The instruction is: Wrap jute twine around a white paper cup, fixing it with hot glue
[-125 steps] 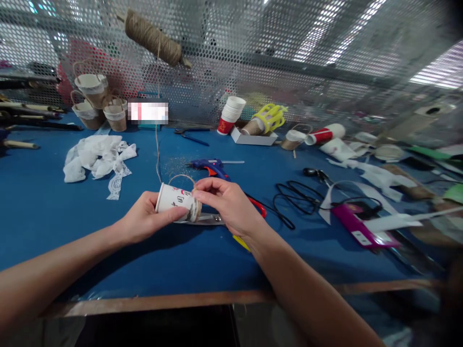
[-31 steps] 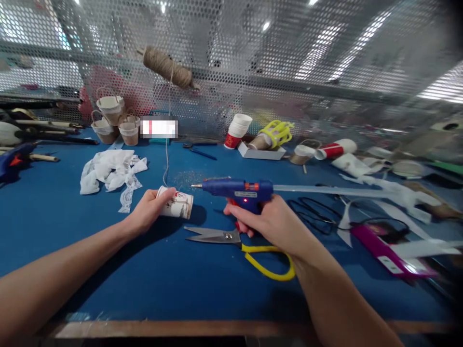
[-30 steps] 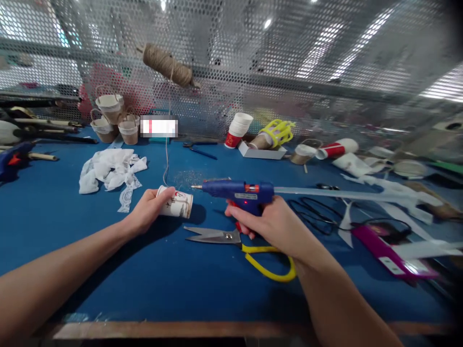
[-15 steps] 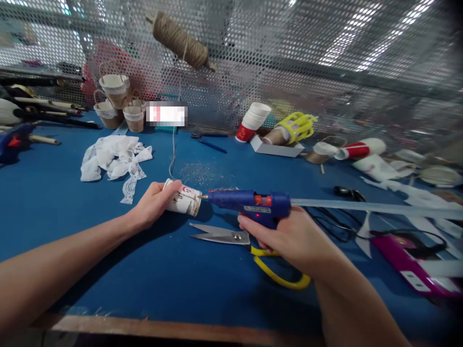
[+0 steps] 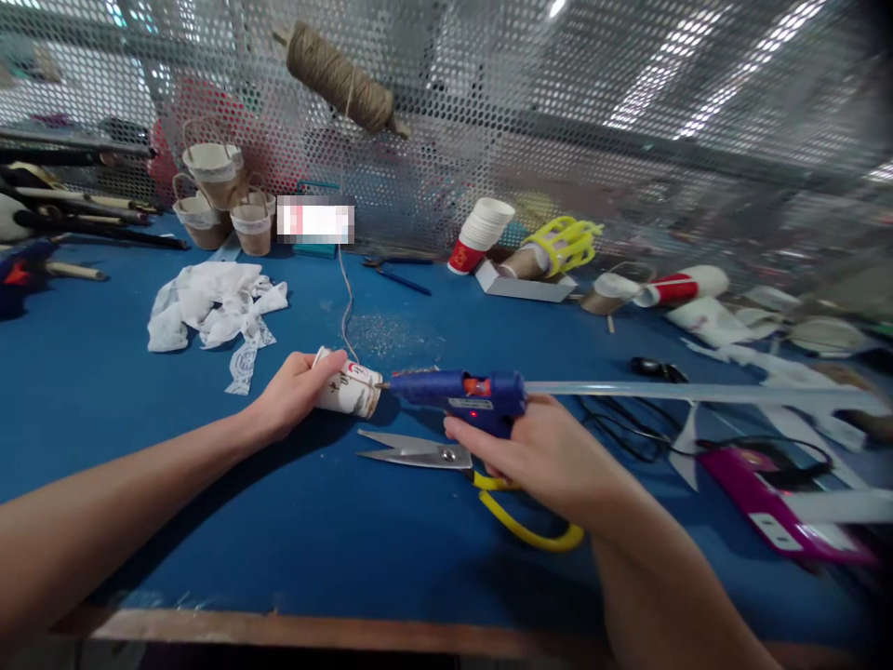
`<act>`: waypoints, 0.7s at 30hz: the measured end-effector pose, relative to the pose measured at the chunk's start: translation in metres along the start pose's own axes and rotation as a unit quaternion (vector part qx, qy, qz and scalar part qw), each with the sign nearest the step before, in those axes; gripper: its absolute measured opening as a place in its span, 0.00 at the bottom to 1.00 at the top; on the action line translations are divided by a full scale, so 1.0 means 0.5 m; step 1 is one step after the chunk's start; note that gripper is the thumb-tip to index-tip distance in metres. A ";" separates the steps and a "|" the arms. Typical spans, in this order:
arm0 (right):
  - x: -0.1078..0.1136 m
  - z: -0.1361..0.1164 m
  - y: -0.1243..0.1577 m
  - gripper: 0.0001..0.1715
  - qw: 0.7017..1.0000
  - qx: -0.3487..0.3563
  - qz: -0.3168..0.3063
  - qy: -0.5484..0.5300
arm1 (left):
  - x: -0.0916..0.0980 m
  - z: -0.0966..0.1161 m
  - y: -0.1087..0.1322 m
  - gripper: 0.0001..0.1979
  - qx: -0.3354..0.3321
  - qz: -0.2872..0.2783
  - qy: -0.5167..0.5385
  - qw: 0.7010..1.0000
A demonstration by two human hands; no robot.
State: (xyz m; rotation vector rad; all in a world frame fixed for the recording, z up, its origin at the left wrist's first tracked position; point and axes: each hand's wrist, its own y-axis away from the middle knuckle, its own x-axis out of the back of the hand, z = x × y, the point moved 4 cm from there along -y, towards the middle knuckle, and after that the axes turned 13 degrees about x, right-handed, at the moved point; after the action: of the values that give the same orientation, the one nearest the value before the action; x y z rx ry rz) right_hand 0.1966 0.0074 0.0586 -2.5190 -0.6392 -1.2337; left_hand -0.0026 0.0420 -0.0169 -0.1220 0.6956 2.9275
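My left hand [image 5: 299,389] grips a white paper cup [image 5: 353,393] lying on its side, its thumb over the top and the other fingers hidden behind. A strand of twine [image 5: 344,316] runs down from a spool [image 5: 341,79] to the cup. My right hand [image 5: 534,447] is wrapped round the handle of a blue glue gun [image 5: 453,395], a long clear glue stick [image 5: 670,393] jutting from its back. The gun's nozzle is at the rim end of the cup, seemingly touching it. Below the gun lie scissors [image 5: 446,454] with yellow handles, blades parted.
White lace [image 5: 216,302] lies in a heap at left, before several small twine-handled buckets [image 5: 213,177]. Pliers [image 5: 397,273], stacked paper cups [image 5: 481,237] and a white box [image 5: 523,284] line the back. A purple power strip [image 5: 774,507] and cables sit at right.
The whole view has shifted slightly, moving everything a little left. The twine now reaches farther along the cup. The glue gun remains at the cup, with both hands keeping their grips.
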 end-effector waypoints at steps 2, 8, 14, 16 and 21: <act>0.005 -0.005 -0.004 0.21 1.000 -0.014 0.000 0.006 | -0.001 0.001 -0.003 0.16 0.005 0.008 0.009 1.000; 0.020 -0.012 -0.020 0.16 0.998 -0.054 -0.018 -0.003 | -0.005 0.012 -0.012 0.17 -0.002 0.028 0.000 1.000; 0.007 -0.005 -0.015 0.17 0.997 -0.059 -0.005 -0.058 | -0.001 0.012 -0.012 0.16 -0.007 0.027 -0.011 1.000; 0.000 -0.001 -0.011 0.18 0.995 -0.063 0.004 -0.071 | 0.001 0.009 -0.010 0.17 -0.010 0.024 -0.016 1.000; -0.007 0.013 -0.002 0.19 0.992 -0.083 0.031 -0.091 | -0.001 0.009 -0.005 0.17 -0.009 0.018 -0.016 1.000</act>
State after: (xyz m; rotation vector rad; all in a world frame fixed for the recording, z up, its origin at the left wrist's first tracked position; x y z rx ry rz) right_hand 0.1987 0.0101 0.0519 -2.7906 -0.5124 -1.0862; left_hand -0.0017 0.0462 -0.0139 -0.0657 0.6740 2.9631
